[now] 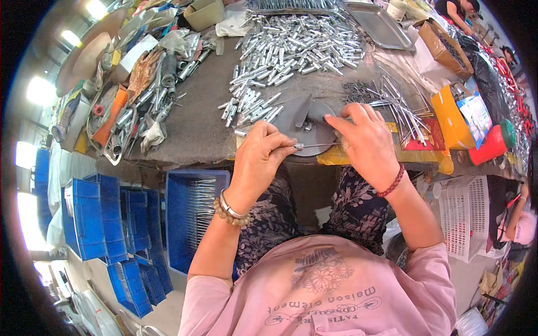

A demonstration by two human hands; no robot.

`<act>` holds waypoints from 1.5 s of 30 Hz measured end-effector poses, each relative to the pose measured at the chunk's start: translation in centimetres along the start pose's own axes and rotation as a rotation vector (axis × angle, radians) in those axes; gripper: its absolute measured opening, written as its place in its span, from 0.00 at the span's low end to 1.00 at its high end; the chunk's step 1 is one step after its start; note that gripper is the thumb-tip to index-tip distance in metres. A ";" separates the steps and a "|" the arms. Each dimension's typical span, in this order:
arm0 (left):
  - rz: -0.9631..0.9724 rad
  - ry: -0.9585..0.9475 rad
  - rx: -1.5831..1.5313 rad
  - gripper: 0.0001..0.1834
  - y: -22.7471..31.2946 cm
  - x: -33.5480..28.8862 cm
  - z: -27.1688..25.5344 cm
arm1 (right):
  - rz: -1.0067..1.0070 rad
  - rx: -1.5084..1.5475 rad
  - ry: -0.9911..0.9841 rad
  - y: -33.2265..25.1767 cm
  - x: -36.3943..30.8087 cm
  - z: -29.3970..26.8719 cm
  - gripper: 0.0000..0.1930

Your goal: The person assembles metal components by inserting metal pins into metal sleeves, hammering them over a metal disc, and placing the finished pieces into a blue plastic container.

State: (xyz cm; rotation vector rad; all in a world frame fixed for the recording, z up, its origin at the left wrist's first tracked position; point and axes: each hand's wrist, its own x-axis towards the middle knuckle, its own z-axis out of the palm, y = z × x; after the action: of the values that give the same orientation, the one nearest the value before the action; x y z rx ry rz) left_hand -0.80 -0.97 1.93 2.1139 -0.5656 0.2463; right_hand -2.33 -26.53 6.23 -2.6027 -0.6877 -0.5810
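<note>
Dark and crowded, the work surface [204, 101] carries a heap of silver metal sleeves [302, 47] and, at its near edge, a grey round plate [320, 112] with an upright block [303, 111]. Just over that plate's near rim, the left hand [256, 157] has its fingers pinched on a small silver fitting [300, 146], from which a thin rod [320, 146] reaches toward the right hand [367, 137], whose curled fingers may or may not grasp its end: I cannot tell. Joining or seating rod and fitting seems the step in hand, and the next move likely calls for keeping both in line.
</note>
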 end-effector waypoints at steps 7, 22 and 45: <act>-0.025 -0.007 -0.028 0.12 -0.4 -0.4 0.1 | 0.194 0.097 -0.120 -3.5 -3.0 1.0 0.09; -0.571 0.180 -0.763 0.36 2.4 -4.9 3.5 | 0.679 0.923 -0.289 -6.7 -5.4 4.0 0.14; -1.576 0.593 0.522 0.25 -19.9 -40.6 -11.2 | -0.109 -0.129 0.402 0.1 -2.9 7.2 0.25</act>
State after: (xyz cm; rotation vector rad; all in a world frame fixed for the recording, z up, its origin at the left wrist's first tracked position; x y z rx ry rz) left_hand -26.30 30.11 -21.53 2.1565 1.6176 0.0718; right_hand -2.50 -24.38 -1.25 -2.4572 -0.6771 -1.1760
